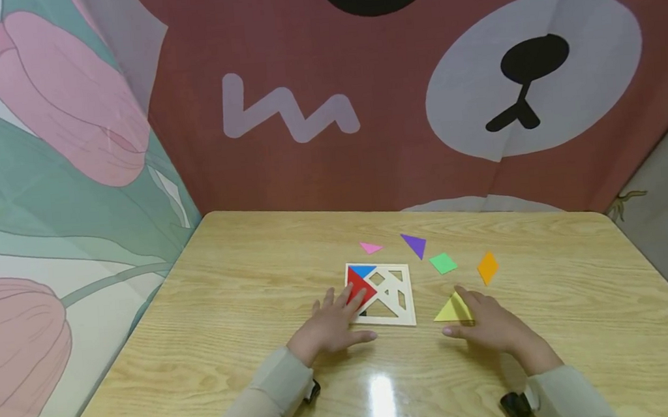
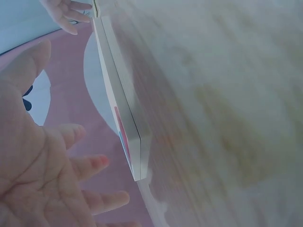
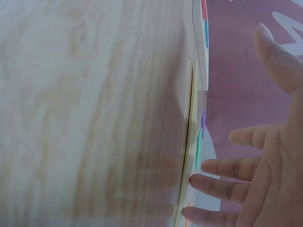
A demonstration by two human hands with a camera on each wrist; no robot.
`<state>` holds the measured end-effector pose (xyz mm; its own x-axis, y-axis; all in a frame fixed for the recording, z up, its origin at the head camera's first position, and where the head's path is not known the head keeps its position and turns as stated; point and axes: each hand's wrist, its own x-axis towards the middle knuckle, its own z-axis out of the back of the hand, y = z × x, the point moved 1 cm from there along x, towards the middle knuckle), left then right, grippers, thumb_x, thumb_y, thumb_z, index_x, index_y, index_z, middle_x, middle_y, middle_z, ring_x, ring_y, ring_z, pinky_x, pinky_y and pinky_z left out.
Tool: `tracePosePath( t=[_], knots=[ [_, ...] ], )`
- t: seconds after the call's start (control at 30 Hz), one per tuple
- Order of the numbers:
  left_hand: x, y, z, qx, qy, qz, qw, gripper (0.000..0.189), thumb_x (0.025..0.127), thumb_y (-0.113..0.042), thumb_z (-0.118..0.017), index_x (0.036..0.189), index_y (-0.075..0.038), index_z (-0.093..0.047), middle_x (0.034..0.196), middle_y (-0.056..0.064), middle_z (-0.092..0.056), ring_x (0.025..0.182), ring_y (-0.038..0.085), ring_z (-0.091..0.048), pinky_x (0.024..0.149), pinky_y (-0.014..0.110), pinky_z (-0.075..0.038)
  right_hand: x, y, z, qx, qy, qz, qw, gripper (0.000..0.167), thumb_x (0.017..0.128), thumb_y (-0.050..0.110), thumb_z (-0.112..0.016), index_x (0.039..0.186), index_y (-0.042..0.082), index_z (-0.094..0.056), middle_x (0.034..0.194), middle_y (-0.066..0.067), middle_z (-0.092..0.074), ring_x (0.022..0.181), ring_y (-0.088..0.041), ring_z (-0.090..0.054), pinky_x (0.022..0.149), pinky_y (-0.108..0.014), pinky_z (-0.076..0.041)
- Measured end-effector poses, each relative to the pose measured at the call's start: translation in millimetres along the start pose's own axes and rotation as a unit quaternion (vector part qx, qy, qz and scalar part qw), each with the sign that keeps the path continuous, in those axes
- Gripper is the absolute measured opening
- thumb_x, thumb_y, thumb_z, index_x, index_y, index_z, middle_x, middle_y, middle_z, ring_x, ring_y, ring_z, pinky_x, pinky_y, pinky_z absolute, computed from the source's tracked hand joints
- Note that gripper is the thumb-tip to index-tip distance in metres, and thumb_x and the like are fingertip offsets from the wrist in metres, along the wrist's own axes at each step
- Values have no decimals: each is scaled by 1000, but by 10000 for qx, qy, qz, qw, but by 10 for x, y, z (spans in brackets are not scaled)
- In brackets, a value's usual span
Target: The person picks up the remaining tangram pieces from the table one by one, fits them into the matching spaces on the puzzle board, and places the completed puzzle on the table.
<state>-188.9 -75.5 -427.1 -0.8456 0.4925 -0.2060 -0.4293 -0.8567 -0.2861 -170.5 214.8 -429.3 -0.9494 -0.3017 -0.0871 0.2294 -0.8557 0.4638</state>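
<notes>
A white tangram board [image 1: 410, 304] lies on the table with a red triangle [image 1: 357, 284] and a blue triangle [image 1: 362, 270] in its left part; its other cut-outs show bare. My left hand [image 1: 332, 323] spreads over the board's left edge, fingertips overlapping the red triangle in the head view. To the right of the board lies a yellow triangle [image 1: 451, 310], partly covered by my right hand [image 1: 490, 322]. The right fingers [image 3: 222, 189] are extended, with their tips close to the thin edge of the yellow triangle [image 3: 188, 137] in the right wrist view.
Beyond the board lie a pink triangle [image 1: 370, 248] and a purple triangle [image 1: 416, 244]. A green square [image 1: 443, 263] and an orange parallelogram [image 1: 488, 268] are farther right on the wooden table [image 1: 244, 268]. A printed cloth [image 1: 308, 178] hangs behind the table.
</notes>
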Motion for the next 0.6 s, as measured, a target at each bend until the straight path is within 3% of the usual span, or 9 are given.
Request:
tracePosePath(
  t=[0.3,0.6],
  knots=[
    [60,-14,-10,-2,129,-26,9999,83,75,-66,-41,140,-23,-12,143,7,-8,122,44,-14,91,58,-18,55,-58,-10,-203,-19,102,9997,93,69,59,-57,130,-5,-29,123,-27,-38,107,-43,-36,82,-55,-33],
    [122,-7,-18,-21,239,42,9997,82,75,-66,-39,140,-24,-11,143,7,-11,124,41,-13,93,56,-18,119,-107,-13,-184,57,214,9996,83,70,47,-64,126,-7,-36,120,-29,-40,107,-45,-35,85,-55,-30]
  ],
)
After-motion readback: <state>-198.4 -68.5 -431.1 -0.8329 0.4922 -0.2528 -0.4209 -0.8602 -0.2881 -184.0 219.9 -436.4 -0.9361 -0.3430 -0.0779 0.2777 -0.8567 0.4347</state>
